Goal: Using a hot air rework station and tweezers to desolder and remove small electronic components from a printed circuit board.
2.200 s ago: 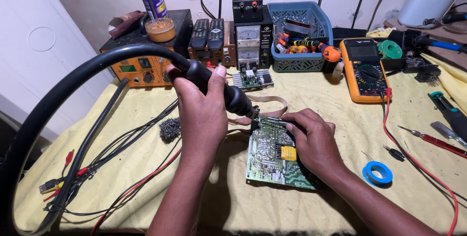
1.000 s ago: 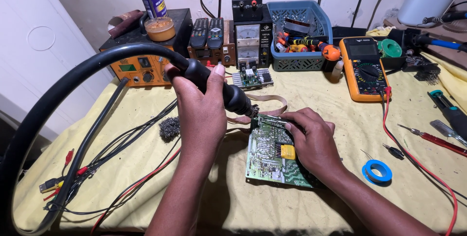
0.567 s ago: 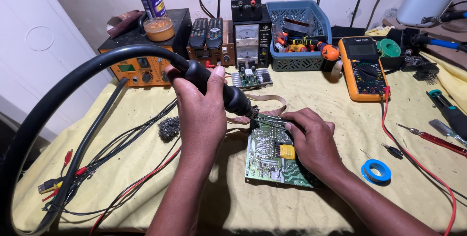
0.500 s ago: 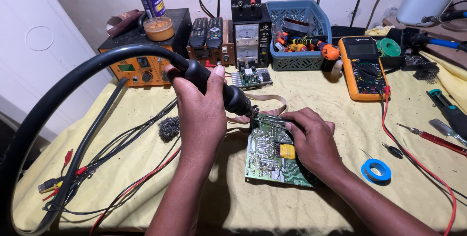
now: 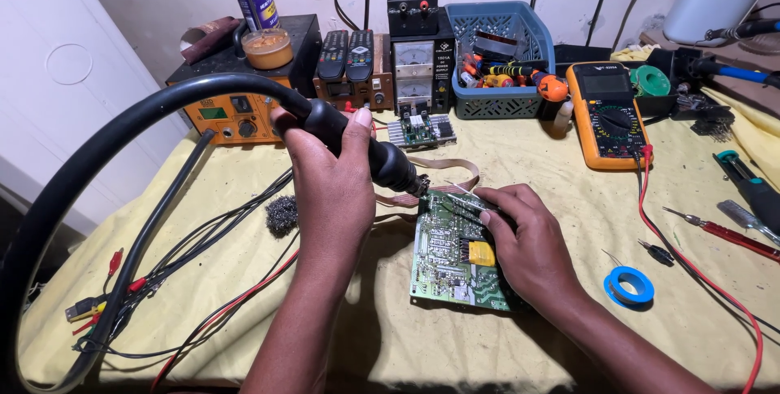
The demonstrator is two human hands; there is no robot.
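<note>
Left hand (image 5: 337, 179) grips hot-air wand (image 5: 357, 144) (nozzle over circuit board (image 5: 451, 256)).

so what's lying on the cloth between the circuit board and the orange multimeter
Nothing solid: in the head view the stretch between the circuit board and the orange multimeter is bare yellow cloth. The right hand rests on the board's near edge.
</note>
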